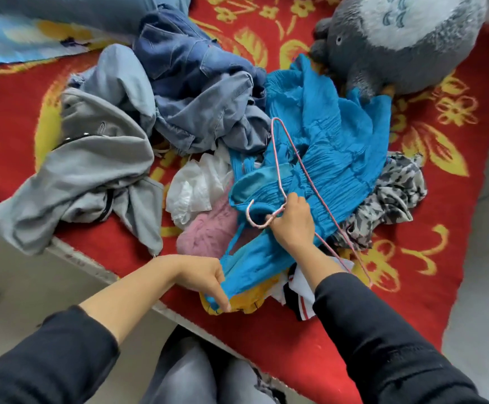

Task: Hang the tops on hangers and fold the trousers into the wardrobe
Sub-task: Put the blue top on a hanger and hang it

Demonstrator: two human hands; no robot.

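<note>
Currently, your right hand (291,220) is closed round the neck of a thin pink wire hanger (278,212), just below its twisted joint. The hanger lies flat over a bright turquoise top of crinkled, pleated fabric (325,141). Its hook opens away from you, on the left side of your fist. Its long bar runs diagonally, from a far corner over the middle of the pile to a near corner beside your right forearm.

The turquoise top sits on the heap of clothes, stretched from beside the grey plush toy (397,45) down to the near edge of the bed. Its long axis thus runs far right to near left. The fabric is bunched and creased, with a smoother panel near the hook.

Your left hand (205,275) pinches the near end of the top at the bed's edge, fingers curled on the cloth, over a yellow garment (249,298).

Also noted on the red blanket with yellow flowers (412,287):
- a grey sweatshirt (91,170)
- dark blue jeans (193,53)
- pale grey-blue trousers (202,112)
- a white garment (196,185)
- a fuzzy pink garment (208,231)
- a black-and-white patterned garment (392,196)
</note>
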